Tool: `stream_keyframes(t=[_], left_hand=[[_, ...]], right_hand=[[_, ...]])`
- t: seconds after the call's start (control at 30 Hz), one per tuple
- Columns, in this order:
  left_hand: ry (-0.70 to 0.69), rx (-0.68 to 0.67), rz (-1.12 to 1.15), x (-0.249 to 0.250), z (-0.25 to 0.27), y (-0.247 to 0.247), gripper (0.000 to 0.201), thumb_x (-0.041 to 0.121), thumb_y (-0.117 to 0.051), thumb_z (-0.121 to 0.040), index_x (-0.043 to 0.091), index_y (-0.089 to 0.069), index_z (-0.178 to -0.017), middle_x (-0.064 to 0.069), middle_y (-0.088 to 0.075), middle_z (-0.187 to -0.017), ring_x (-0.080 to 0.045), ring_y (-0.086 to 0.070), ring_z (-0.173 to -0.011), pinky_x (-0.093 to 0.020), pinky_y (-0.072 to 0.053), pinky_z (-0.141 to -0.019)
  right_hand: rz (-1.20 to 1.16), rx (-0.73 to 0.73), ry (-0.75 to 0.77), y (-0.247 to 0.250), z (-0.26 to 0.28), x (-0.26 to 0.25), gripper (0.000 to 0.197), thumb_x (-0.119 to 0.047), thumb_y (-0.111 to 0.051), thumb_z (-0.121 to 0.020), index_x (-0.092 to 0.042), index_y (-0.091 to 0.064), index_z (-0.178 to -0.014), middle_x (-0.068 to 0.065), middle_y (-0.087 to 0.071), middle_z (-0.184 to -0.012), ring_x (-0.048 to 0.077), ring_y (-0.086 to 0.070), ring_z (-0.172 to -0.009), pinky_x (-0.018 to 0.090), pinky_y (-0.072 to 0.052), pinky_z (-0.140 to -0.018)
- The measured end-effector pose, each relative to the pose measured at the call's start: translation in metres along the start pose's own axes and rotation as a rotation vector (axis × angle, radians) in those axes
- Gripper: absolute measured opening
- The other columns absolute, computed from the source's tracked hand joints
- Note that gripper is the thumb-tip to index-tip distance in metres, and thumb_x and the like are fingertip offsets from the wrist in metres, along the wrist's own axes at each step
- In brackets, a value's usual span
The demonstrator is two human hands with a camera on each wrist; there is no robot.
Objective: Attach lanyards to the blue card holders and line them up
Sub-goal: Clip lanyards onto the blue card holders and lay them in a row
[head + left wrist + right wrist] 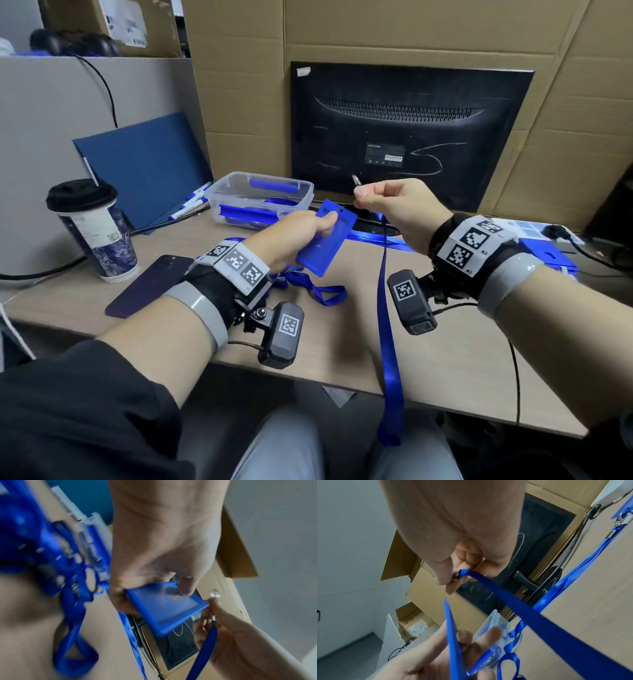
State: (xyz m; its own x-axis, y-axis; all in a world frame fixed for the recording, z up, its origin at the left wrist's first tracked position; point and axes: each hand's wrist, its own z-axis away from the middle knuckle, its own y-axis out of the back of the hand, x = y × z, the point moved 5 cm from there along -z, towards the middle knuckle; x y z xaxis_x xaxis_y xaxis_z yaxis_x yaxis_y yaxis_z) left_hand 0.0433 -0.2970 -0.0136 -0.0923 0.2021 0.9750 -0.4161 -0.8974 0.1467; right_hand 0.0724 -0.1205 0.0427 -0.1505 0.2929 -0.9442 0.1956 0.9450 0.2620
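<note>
We hold both hands up above the middle of the counter (445, 349). Our left hand (294, 236) grips a blue holder (325, 240) by its long edges, thumb on its clear face and fingers curled behind; the holder tilts, its slotted end pointing toward the far edge. Our right hand (394, 209) is closed, thumb and forefinger pinching the metal clip (356, 179) of a lanyard (387, 342), just beside the holder's slotted end but apart from it. The lanyard's blue strap drops from that hand, crosses the near edge of the counter and hangs down past it between our knees.

A second lanyard (318, 291) lies looped on the counter below the holder. More blue straps (376, 236) run along the counter beneath the right hand. At the right edge lies another blue holder (548, 257). A clear tub (260, 198) with blue parts sits toward the far left, in front of a monitor (407, 137) standing at the far edge. A cup (92, 226) and a phone (150, 284) sit near the left edge. Bare counter lies along the near edge between our wrists.
</note>
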Motion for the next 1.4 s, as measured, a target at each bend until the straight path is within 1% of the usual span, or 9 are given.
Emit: stream_keyframes(t=[0.13,0.3,0.4,0.53,0.83,1.0,1.1,1.23,1.4], left_hand=[[0.123,-0.289,0.43,-0.009,0.01,-0.027,0.031,0.041,-0.042,-0.11,0.019,-0.061,-0.121,-0.019,-0.066,-0.137,-0.036,-0.072,-0.085,-0.037,-0.051,-0.07],[0.171,-0.427,0.462,-0.009,0.024,-0.041,0.042,0.041,-0.038,-0.111,0.012,-0.066,-0.12,-0.031,-0.068,-0.126,-0.038,-0.072,-0.083,-0.036,-0.061,-0.066],[0.187,-0.331,0.413,-0.01,0.023,-0.026,0.051,0.039,-0.044,-0.11,0.01,-0.073,-0.081,-0.022,-0.069,-0.094,-0.039,-0.067,-0.084,-0.032,-0.058,-0.057],[0.112,-0.142,0.317,-0.007,0.015,-0.001,0.025,0.034,-0.055,-0.107,0.011,-0.063,-0.101,-0.01,-0.066,-0.088,-0.027,-0.068,-0.081,-0.042,-0.056,-0.089],[-0.102,-0.08,0.532,0.018,0.011,0.013,0.02,0.024,-0.056,-0.107,0.005,-0.061,-0.114,-0.013,-0.069,-0.108,-0.025,-0.072,-0.107,-0.046,-0.057,-0.101],[-0.128,-0.115,0.621,0.027,0.013,0.016,0.02,0.025,-0.056,-0.107,0.007,-0.06,-0.115,-0.007,-0.062,-0.097,-0.028,-0.06,-0.112,-0.057,-0.05,-0.108],[-0.151,-0.136,0.65,0.033,0.018,0.016,0.018,0.025,-0.055,-0.108,0.01,-0.064,-0.112,-0.005,-0.065,-0.094,-0.022,-0.062,-0.103,-0.049,-0.058,-0.098],[-0.154,-0.054,0.623,0.031,0.019,0.038,0.024,0.024,-0.054,-0.108,0.005,-0.062,-0.119,-0.015,-0.064,-0.112,-0.026,-0.064,-0.108,-0.046,-0.063,-0.087],[-0.09,0.401,0.453,0.004,0.005,0.099,0.017,0.032,-0.059,-0.106,0.016,-0.063,-0.103,-0.009,-0.07,-0.112,-0.029,-0.071,-0.102,-0.05,-0.063,-0.081]], right_hand=[[-0.287,-0.035,0.01,-0.001,-0.003,-0.009,0.022,-0.019,-0.057,-0.106,-0.007,-0.06,-0.087,0.01,-0.071,-0.089,0.018,-0.065,-0.076,0.02,-0.056,-0.061],[-0.458,0.124,0.175,0.014,-0.011,-0.012,0.014,-0.015,-0.048,-0.108,-0.006,-0.057,-0.104,0.009,-0.064,-0.084,0.027,-0.07,-0.09,0.038,-0.062,-0.089],[-0.142,0.274,0.309,0.033,-0.012,-0.008,0.024,-0.016,-0.041,-0.108,-0.019,-0.063,-0.103,0.001,-0.064,-0.086,0.012,-0.062,-0.087,0.032,-0.058,-0.09],[0.245,0.277,0.187,0.037,-0.012,0.004,0.026,-0.021,-0.045,-0.1,-0.026,-0.07,-0.097,-0.008,-0.069,-0.09,0.009,-0.063,-0.084,0.025,-0.05,-0.076],[0.203,-0.321,-0.223,-0.026,0.02,0.026,0.035,0.002,-0.054,-0.088,-0.008,-0.059,-0.121,0.008,-0.056,-0.081,0.019,-0.049,-0.067,0.027,-0.045,-0.06],[0.362,-0.603,-0.157,-0.049,0.028,0.032,0.056,-0.035,-0.088,-0.078,-0.033,-0.059,-0.125,0.002,-0.067,-0.083,0.016,-0.054,-0.071,0.027,-0.041,-0.055],[0.383,-0.549,-0.075,-0.06,0.026,0.03,0.023,-0.052,-0.077,-0.087,-0.033,-0.071,-0.1,-0.004,-0.067,-0.079,0.009,-0.055,-0.059,0.025,-0.042,-0.048],[0.225,-0.425,-0.146,-0.072,0.008,0.032,0.023,-0.024,-0.058,-0.104,-0.007,-0.073,-0.099,0.003,-0.053,-0.065,0.012,-0.046,-0.052,0.028,-0.051,-0.054],[-0.051,-0.203,-0.13,-0.078,-0.038,0.006,0.021,-0.011,-0.045,-0.107,-0.005,-0.065,-0.106,0.007,-0.054,-0.068,0.016,-0.046,-0.053,0.035,-0.058,-0.066]])
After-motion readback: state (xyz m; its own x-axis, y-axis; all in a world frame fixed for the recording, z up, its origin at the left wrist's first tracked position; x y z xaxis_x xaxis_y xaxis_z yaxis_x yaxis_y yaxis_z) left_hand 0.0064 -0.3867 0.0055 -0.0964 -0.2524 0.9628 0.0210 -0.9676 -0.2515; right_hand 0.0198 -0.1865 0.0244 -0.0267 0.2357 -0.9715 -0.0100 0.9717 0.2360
